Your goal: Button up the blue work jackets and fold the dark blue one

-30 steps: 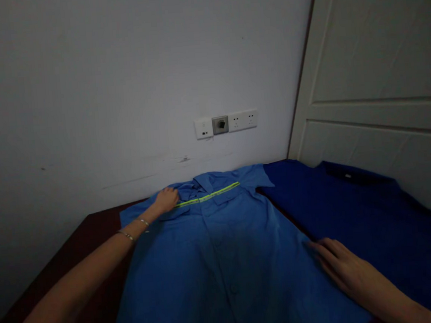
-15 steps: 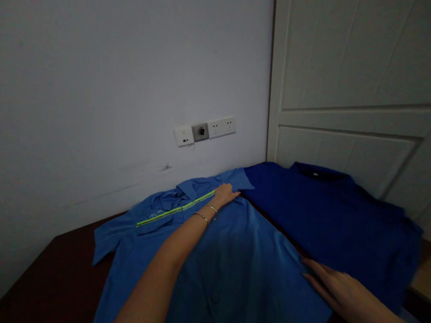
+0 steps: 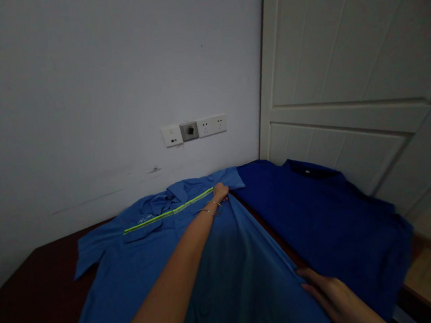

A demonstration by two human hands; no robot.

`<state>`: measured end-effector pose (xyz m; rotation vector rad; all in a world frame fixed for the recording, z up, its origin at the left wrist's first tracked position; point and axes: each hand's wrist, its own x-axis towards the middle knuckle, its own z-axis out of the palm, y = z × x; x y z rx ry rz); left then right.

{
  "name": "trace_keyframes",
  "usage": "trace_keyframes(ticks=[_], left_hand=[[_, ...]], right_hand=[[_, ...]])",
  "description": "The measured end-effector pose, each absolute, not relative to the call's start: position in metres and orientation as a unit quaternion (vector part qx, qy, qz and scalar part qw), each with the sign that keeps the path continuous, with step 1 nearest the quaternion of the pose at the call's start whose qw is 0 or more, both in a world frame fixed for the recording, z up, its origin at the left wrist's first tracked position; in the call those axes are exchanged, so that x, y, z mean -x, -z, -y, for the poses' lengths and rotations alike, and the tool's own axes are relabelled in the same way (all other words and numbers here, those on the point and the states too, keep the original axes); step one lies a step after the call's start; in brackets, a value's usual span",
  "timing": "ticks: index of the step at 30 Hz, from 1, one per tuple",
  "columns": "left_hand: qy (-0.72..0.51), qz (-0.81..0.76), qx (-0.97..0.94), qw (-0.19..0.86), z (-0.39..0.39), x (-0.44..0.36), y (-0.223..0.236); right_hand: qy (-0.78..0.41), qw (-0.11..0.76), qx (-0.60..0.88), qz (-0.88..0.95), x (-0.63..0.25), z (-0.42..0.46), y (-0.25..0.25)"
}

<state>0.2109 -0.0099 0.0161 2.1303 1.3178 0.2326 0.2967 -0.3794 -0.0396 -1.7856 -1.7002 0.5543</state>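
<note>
A light blue short-sleeved shirt (image 3: pixel 141 267) lies spread front up, with a yellow-green stripe across its chest, a collar and a button placket. My left hand (image 3: pixel 221 191), with two thin bracelets at the wrist, is closed on the shirt near its right-hand armpit. Lower down the same side edge, my right hand (image 3: pixel 324 287) pinches the fabric between thumb and fingers. Between the two hands the edge is drawn into a straight, slightly raised line. My left forearm hides part of the shirt's middle.
A dark blue shirt (image 3: pixel 316 213) lies to the right, beside the light blue one. Under both is a dark red-brown tabletop (image 3: pixel 31 290). A white wall with sockets (image 3: pixel 212 125) stands behind, and a white panelled door (image 3: pixel 337 102) is at the right.
My left hand has crossed from the shirt's left chest to its right-hand side and gripped the cloth. My right hand has closed on the edge, now pulled straight. The view has turned right.
</note>
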Motion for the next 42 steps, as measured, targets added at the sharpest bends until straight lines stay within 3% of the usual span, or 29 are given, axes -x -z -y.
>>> trace_keyframes(ticks=[6, 14, 16, 19, 23, 30, 37, 42], left_hand=[[-0.102, -0.516, -0.794, 0.306, 0.006, -0.214, -0.002], [-0.165, -0.404, -0.857, 0.275, 0.019, -0.174, -0.015], [-0.177, -0.373, -0.879, 0.236, 0.026, -0.152, -0.014], [-0.144, -0.280, -0.944, 0.099, 0.039, -0.110, -0.004], [-0.074, -0.235, -0.969, -0.012, 0.054, -0.051, 0.013], [-0.034, -0.253, -0.967, -0.022, 0.043, 0.010, 0.022], [-0.057, -0.263, -0.962, -0.054, 0.045, 0.013, 0.017], [-0.056, -0.249, -0.965, -0.063, 0.101, 0.046, -0.006]], right_hand=[[-0.228, 0.264, 0.704, 0.618, -0.294, 0.387, 0.042], [-0.122, 0.133, 0.752, 0.634, -0.301, 0.375, 0.040], [-0.069, 0.123, 0.757, 0.637, -0.298, 0.361, 0.027], [0.020, 0.101, 0.771, 0.629, -0.287, 0.335, 0.011], [0.061, 0.052, 0.757, 0.648, -0.276, 0.306, 0.008], [0.042, 0.010, 0.743, 0.668, -0.282, 0.302, 0.025], [0.140, -0.034, 0.740, 0.657, -0.283, 0.311, 0.023], [0.217, -0.010, 0.675, 0.705, -0.269, 0.300, 0.004]])
